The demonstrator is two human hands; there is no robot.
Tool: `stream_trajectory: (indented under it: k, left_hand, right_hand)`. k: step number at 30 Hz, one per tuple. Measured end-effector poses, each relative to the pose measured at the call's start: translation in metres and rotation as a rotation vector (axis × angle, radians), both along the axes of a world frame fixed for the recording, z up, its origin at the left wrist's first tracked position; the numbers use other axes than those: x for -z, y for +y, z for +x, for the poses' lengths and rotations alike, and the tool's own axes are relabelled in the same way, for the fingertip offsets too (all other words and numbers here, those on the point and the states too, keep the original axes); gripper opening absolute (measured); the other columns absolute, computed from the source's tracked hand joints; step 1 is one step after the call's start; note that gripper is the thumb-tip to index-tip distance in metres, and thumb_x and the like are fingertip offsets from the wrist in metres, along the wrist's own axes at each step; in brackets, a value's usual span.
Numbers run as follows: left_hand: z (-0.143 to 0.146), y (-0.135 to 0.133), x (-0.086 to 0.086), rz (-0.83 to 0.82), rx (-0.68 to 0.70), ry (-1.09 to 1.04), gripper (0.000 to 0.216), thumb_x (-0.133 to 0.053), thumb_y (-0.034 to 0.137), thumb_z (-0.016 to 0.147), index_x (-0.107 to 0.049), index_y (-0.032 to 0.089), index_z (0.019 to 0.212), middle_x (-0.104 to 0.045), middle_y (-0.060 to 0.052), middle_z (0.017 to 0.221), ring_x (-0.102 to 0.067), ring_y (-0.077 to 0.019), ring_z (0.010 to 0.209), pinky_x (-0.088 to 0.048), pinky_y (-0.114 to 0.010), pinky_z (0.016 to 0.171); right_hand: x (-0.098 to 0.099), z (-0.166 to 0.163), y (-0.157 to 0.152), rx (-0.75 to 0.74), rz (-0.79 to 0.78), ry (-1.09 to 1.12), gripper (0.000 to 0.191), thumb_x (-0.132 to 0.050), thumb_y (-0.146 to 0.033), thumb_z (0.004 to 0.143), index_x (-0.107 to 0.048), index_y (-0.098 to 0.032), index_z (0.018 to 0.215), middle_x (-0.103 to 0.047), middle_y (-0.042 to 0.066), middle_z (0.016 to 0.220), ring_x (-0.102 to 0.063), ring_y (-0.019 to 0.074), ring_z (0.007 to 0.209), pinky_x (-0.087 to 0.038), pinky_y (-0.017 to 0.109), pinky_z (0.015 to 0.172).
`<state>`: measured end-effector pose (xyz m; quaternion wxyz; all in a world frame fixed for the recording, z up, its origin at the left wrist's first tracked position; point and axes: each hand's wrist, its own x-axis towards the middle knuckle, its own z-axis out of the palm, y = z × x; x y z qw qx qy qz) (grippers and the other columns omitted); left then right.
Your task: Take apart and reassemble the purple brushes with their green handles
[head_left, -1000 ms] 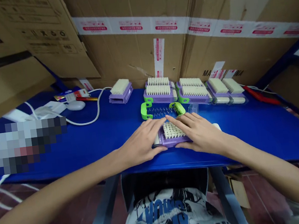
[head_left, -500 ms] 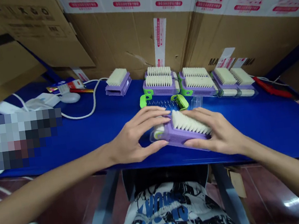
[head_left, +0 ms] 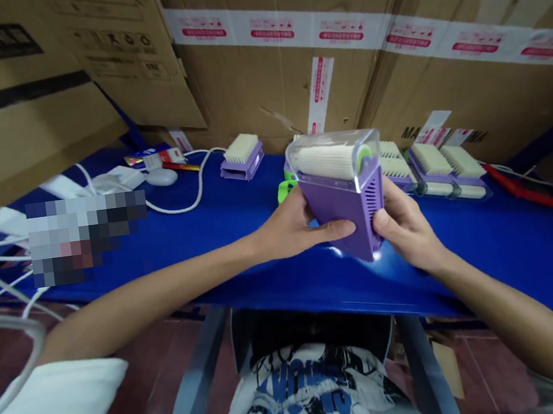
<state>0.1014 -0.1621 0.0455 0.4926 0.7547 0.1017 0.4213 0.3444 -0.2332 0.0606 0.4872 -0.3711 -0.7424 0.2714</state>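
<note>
Both my hands hold a purple brush block (head_left: 345, 205) raised above the blue table (head_left: 237, 218) and tilted toward me. It has white bristles, a green end piece and a clear plastic cover on top. My left hand (head_left: 292, 228) grips its left side, thumb across the purple face. My right hand (head_left: 403, 228) grips the right side with curled fingers. Behind the block a green part (head_left: 283, 189) of another piece peeks out.
More purple brushes with white bristles stand along the back: a single one (head_left: 243, 157) and a group (head_left: 435, 164) at the right. A white cable (head_left: 194, 190), a mouse (head_left: 162, 176) and small items lie at left. Cardboard boxes (head_left: 261, 81) form the back wall. A red tool (head_left: 521, 187) lies at right.
The brush block lay flat on the table under both hands. I have lifted it off the table and tipped it upright, with its purple face toward me.
</note>
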Motion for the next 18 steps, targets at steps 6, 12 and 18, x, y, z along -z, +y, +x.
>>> stream_trajectory:
  k: [6, 12, 18]
  left_hand:
    - [-0.008, 0.004, -0.023, 0.250, -0.238, 0.024, 0.077, -0.090, 0.078, 0.090, -0.074, 0.021, 0.138, -0.082, -0.012, 0.125, -0.080, -0.0304, 0.113, -0.068, -0.047, 0.097]
    - [-0.023, 0.008, -0.011, 0.808, -0.565, 0.159, 0.075, -0.092, 0.066, 0.091, -0.073, 0.025, 0.151, -0.073, -0.011, 0.122, -0.072, -0.0265, 0.107, -0.064, -0.044, 0.094]
    - [-0.030, 0.015, 0.000, 0.945, -0.608, 0.218, 0.072, -0.084, 0.069, 0.097, -0.073, 0.025, 0.153, -0.072, -0.010, 0.117, -0.070, -0.0238, 0.101, -0.062, -0.039, 0.086]
  right_hand:
    - [-0.067, 0.001, -0.001, 0.076, 0.397, -0.060, 0.060, -0.080, -0.061, 0.104, -0.073, -0.037, 0.158, -0.075, 0.010, 0.139, -0.073, 0.0343, 0.124, -0.062, 0.054, 0.105]
    - [-0.072, -0.009, -0.005, 0.039, 0.459, -0.564, 0.035, -0.093, -0.038, 0.093, -0.075, -0.027, 0.121, -0.080, 0.008, 0.115, -0.076, 0.0281, 0.100, -0.064, 0.044, 0.086]
    - [-0.038, -0.011, 0.012, 0.121, 0.208, -0.314, 0.048, -0.100, -0.057, 0.082, -0.069, -0.028, 0.103, -0.079, 0.003, 0.101, -0.075, 0.0247, 0.092, -0.063, 0.041, 0.083]
